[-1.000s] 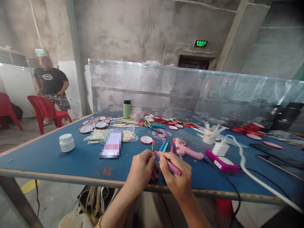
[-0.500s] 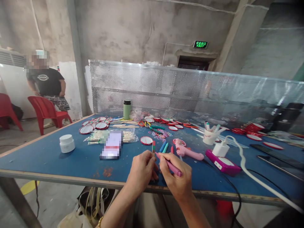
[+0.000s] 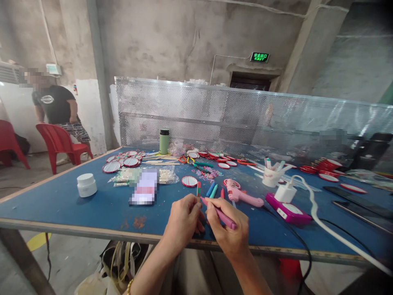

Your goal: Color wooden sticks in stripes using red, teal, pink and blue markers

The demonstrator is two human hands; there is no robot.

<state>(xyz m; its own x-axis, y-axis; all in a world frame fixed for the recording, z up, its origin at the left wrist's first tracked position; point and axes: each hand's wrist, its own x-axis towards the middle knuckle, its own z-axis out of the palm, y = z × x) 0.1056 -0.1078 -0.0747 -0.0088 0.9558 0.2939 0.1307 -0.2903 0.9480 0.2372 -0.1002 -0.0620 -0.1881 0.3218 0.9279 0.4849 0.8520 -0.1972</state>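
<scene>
My left hand [image 3: 183, 217] is closed on a narrow wooden craft stick [image 3: 199, 190], held upright near the table's front edge. Its upper end carries red and green bands. In my right hand [image 3: 231, 227] is a pink marker [image 3: 225, 218], gripped like a pen, with its tip at the stick just above my left fingers. Just beyond my hands lie a blue marker [image 3: 211, 189], a teal marker [image 3: 214, 191] and a red marker [image 3: 222, 192]. A pink glue gun [image 3: 245, 197] rests to their right.
A phone [image 3: 144, 188] and a white jar [image 3: 86, 185] stand at the left. Farther back are a green bottle [image 3: 164, 142], pliers [image 3: 202, 164] and several red-rimmed discs [image 3: 189, 181]. At the right, a purple power strip [image 3: 288, 211] trails cables. A person [image 3: 57, 104] stands beyond the table.
My hands, the stick and the pink marker hold nearly the same place. The person in the background has leaned or shifted slightly to the left.
</scene>
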